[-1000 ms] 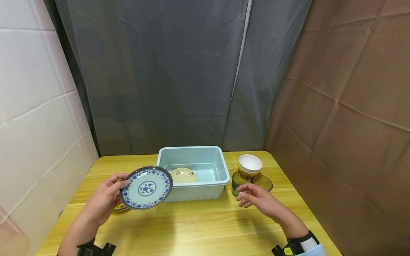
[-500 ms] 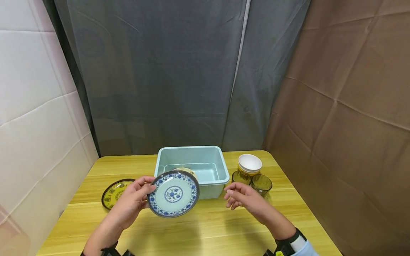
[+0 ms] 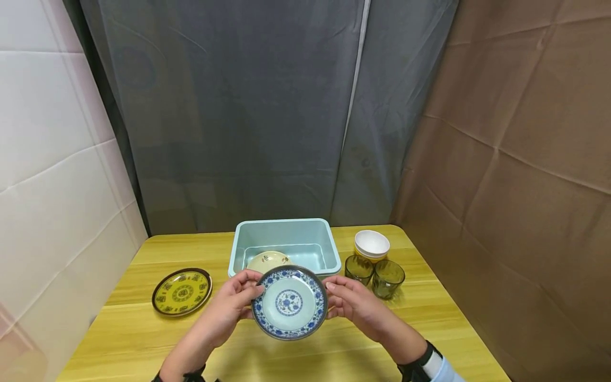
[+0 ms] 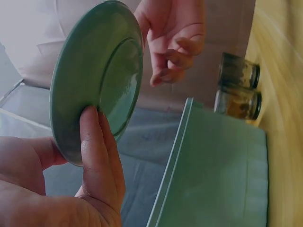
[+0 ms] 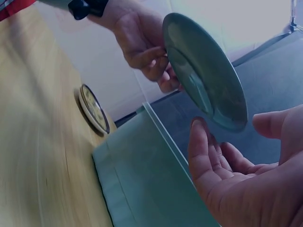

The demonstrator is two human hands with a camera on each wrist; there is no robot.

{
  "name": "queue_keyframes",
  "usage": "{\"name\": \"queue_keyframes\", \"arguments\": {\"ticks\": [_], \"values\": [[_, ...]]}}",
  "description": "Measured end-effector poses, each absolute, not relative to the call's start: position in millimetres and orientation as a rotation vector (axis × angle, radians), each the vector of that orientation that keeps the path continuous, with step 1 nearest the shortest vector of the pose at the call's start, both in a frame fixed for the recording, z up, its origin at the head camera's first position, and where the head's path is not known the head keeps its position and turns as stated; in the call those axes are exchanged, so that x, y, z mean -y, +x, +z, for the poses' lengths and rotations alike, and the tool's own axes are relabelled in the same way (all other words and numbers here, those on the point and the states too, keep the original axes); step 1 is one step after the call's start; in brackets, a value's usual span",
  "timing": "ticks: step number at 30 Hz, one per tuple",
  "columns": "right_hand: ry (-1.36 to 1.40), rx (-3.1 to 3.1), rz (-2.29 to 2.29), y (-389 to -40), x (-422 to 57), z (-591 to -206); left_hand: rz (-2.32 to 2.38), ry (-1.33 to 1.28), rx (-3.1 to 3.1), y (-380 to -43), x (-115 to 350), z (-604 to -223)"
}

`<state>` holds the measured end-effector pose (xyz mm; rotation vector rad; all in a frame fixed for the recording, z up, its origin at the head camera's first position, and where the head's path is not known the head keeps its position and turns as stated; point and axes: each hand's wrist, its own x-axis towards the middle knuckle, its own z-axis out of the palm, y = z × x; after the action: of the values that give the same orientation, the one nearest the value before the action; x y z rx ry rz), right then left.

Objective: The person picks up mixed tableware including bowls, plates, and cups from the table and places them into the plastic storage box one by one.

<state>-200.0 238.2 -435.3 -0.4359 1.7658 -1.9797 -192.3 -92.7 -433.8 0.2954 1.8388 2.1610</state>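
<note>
A small blue-and-white plate [image 3: 288, 302] with a dark rim is held tilted above the table, its patterned face towards me. My left hand [image 3: 229, 305] pinches its left edge, thumb on the face and fingers [image 4: 93, 142] against the underside. At the opposite edge is my right hand [image 3: 355, 305], thumb and fingers spread about the rim. The right wrist view shows a narrow gap between that thumb and the plate [image 5: 203, 71]. Just behind stands a light-blue plastic tub [image 3: 286, 227], with a cream plate [image 3: 267, 260] inside, partly hidden by the held plate.
On the left of the wooden table [image 3: 191, 249] lies a yellow plate [image 3: 182, 292] with a dark rim. Two olive-tinted glasses [image 3: 359, 269] stand right of the tub, and behind them are stacked bowls [image 3: 372, 244], the top one white. Cloth hangs around the table.
My left hand has carried the blue-and-white plate rightwards to in front of the tub, uncovering the yellow plate. My right hand has moved slightly left, and its fingers now surround the plate's right edge.
</note>
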Motion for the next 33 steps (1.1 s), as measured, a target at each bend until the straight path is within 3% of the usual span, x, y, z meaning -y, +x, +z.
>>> {"name": "queue_keyframes", "arguments": {"ticks": [33], "values": [[-0.398, -1.669, -2.054, -196.7, -237.9, -439.5, 2.117, 0.281, -1.829, -191.6, 79.7, -440.9]]}}
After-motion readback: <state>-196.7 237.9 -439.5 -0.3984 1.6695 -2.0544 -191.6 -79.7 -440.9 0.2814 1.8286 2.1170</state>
